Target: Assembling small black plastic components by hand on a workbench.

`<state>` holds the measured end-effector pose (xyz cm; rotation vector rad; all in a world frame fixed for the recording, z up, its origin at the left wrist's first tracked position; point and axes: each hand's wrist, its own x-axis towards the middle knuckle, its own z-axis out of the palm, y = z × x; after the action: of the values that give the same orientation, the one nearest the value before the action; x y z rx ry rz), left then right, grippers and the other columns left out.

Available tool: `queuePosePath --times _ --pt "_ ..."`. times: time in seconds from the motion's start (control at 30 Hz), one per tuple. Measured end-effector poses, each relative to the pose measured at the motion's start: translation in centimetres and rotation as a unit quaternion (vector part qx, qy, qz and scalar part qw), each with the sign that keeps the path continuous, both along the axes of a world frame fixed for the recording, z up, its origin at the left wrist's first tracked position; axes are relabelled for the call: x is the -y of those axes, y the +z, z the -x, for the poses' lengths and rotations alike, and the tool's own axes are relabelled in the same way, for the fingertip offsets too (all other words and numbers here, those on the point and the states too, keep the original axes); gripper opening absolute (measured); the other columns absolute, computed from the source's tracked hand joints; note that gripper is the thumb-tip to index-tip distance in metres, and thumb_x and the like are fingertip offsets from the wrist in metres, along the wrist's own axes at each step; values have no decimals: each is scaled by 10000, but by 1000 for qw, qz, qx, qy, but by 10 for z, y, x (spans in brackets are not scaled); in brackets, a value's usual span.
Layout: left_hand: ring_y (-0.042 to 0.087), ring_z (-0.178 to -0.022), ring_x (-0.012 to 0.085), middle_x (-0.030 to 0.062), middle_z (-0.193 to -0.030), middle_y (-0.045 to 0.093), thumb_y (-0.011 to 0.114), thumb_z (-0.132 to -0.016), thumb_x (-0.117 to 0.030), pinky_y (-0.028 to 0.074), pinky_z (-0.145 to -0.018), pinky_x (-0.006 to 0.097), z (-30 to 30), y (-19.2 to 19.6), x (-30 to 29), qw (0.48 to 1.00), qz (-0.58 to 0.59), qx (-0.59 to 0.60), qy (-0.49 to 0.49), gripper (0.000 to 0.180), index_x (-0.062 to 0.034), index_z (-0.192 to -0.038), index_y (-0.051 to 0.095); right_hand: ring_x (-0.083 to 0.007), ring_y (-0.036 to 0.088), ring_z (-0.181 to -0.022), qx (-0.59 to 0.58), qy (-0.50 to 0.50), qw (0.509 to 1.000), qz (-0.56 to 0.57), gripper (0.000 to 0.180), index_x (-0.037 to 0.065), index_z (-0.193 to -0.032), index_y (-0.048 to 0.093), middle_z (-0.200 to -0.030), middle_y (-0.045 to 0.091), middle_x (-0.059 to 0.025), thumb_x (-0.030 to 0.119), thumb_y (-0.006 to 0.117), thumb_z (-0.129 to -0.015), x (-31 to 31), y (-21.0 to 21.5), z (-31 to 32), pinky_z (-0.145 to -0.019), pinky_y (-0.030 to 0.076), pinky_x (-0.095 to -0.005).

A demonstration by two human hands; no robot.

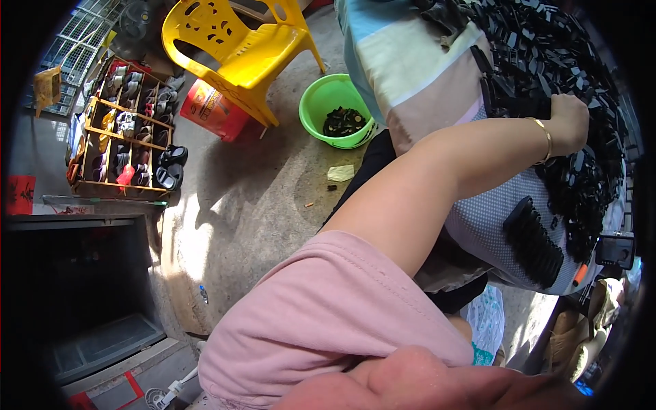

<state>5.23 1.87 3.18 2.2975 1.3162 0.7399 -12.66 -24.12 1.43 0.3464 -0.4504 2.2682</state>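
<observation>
**Small black pieces [557, 55]: heaped on the cloth-covered bench [471, 212], to your right**

Your left hand [571, 127], gold-coloured bracelet [549, 142] at the wrist, reaches in over the heap. Fingers look curled, but they face away; can't tell whether you hold a piece. A dark bar [523, 107] ends right at the hand; grip on it unclear. Right hand not seen.

Nearer you on the cloth, a close-set row of black pieces [533, 244]; orange stick [580, 275] just beside. Green basin [328, 92] on the floor, dark bits inside.

Handling, judged by the sheen: light, stiff, rather slick, likely plastic. Loose ones could slide or tangle. Pinch one by its long edges; support the row from both ends.
</observation>
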Motion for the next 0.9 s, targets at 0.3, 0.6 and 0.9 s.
queuePosePath --times 0.3,0.6,0.9 --pt "642 -785 271 114 -803 666 544 -776 -256 513 -730 366 40 -6 -3 989 -102 106 10 229 -91 -771 703 -283 392 -1255 -8 -90 986 140 839 -34 -1356 302 -1353 404 -185 651 220 -879 11 7 -12 -1041 279 -429" --pt "629 -754 314 139 -775 650 594 -744 -273 507 -689 392 77 -16 -17 971 -158 175 -35 225 -80 -811 686 -225 590 -996 334 -84 937 61 440 -51 -1177 513 -1079 603 -147 307 379 -959 -3 -14 -41 -882 453 -340" --pt "591 -769 319 151 -786 610 636 -754 -288 474 -691 385 124 -9 15 951 -50 -22 -303 258 -41 -823 661 -144 615 -820 681 -403 592 -152 186 -55 -1010 601 -917 634 -102 1 568 -836 17 7 -147 -741 489 -260"
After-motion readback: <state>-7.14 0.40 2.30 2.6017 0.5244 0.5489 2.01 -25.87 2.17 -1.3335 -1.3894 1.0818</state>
